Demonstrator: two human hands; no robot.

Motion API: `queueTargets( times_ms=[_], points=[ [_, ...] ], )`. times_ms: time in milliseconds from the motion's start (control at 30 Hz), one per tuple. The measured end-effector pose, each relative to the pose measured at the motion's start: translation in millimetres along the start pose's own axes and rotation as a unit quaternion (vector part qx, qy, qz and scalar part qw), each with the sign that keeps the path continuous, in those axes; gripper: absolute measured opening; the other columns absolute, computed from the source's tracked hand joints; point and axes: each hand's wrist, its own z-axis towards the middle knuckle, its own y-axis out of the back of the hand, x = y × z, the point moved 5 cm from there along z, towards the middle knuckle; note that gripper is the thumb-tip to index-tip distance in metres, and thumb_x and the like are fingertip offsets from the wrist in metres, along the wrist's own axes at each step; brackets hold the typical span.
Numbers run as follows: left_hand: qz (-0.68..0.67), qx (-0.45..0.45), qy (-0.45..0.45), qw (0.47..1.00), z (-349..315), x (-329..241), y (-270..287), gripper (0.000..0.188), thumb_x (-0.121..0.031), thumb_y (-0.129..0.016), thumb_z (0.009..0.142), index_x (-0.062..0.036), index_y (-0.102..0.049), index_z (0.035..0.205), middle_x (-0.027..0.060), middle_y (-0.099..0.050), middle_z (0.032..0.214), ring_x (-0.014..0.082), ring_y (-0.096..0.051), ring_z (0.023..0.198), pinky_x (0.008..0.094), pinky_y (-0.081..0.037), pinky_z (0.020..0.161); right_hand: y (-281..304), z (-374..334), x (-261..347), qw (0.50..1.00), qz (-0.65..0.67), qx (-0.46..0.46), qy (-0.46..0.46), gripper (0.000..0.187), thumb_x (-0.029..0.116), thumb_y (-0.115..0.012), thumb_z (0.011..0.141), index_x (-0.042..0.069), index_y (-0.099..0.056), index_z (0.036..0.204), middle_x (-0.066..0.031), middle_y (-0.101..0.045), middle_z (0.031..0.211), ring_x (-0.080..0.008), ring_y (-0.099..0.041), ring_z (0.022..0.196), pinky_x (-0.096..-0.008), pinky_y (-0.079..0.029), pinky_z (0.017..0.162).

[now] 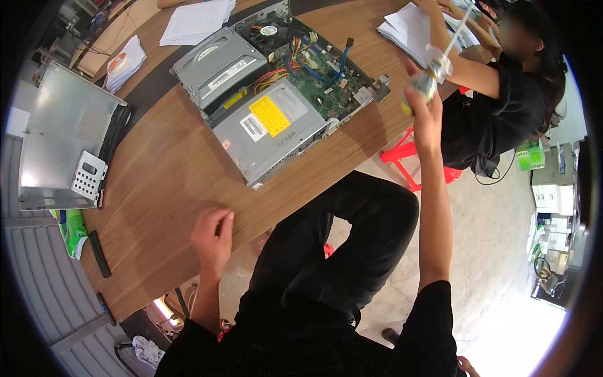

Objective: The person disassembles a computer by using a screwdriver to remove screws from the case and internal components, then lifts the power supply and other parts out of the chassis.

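Computer [276,119] with its insides bared is set ahead and right of the left hand [212,237], and left of the right hand [423,108], which appears nearer. Its longer side seems lined up with the near edge of the surface [157,169]. A screwdriver-like tool [434,65] is gripped in the right hand's closed fingers; nothing is seen held by the half-open left. Open room is left between that hand and the metal cover [59,135] farther left.

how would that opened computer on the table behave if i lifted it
The opened computer would probably feel stiff, given its metal frame, and fairly heavy, carrying a metal-cased drive. Its exposed green circuit board looks fragile, and the looping blue cable might snag.
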Motion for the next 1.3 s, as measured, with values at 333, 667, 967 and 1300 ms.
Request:
queueTargets(
  times_ms=[333, 667, 967, 1300],
  points=[
    [-0.027, -0.006, -0.074, 0.997, 1, 2, -8, 0.008, 0.003, -0.066, 0.085, 0.0004, -0.064, 0.093, 0.0143, -0.067, 0.095, 0.0234, -0.063, 0.082, 0.0324, -0.051, 0.072, -16, 28, -51, 0.973, 0.193, 0.022, -0.122, 0.029, 0.022, -0.049, 0.09, -0.004, -0.058, 0.099, -0.0168, -0.066, 0.097, -0.0244, -0.06, 0.093, -0.0372, -0.045, 0.086],
    [-0.226, -0.22, 0.18, 0.932, -19, 54, 10, 0.018, -0.014, -0.043, 0.104, -0.0012, -0.046, 0.117, 0.0068, -0.057, 0.106, 0.0114, -0.055, 0.092, 0.0244, -0.044, 0.079, -22, -160, 16, 0.983, 0.127, 0.015, -0.132, 0.047, 0.036, -0.059, 0.081, -0.001, -0.048, 0.108, -0.019, -0.064, 0.094, -0.029, -0.062, 0.094, -0.045, -0.043, 0.095],
    [-0.344, -0.284, 0.181, 0.876, -10, 61, 17, 0.023, -0.019, -0.042, 0.106, -0.0012, -0.044, 0.12, 0.0075, -0.054, 0.111, 0.0119, -0.052, 0.103, 0.0288, -0.042, 0.092, -43, -235, 51, 0.969, 0.148, 0.029, -0.196, 0.053, 0.036, -0.069, 0.079, 0.0, -0.044, 0.109, -0.0234, -0.064, 0.103, -0.0345, -0.062, 0.102, -0.0562, -0.033, 0.107],
    [-0.22, -0.278, 0.2, 0.914, -8, 56, 19, 0.023, -0.021, -0.042, 0.106, -0.0018, -0.044, 0.119, 0.0089, -0.054, 0.114, 0.0145, -0.052, 0.107, 0.0311, -0.041, 0.096, -25, -247, 39, 0.974, 0.145, -0.068, -0.161, 0.053, 0.037, -0.071, 0.082, 0.003, -0.042, 0.109, -0.0241, -0.063, 0.097, -0.0348, -0.064, 0.094, -0.0487, -0.047, 0.095]
  ],
)
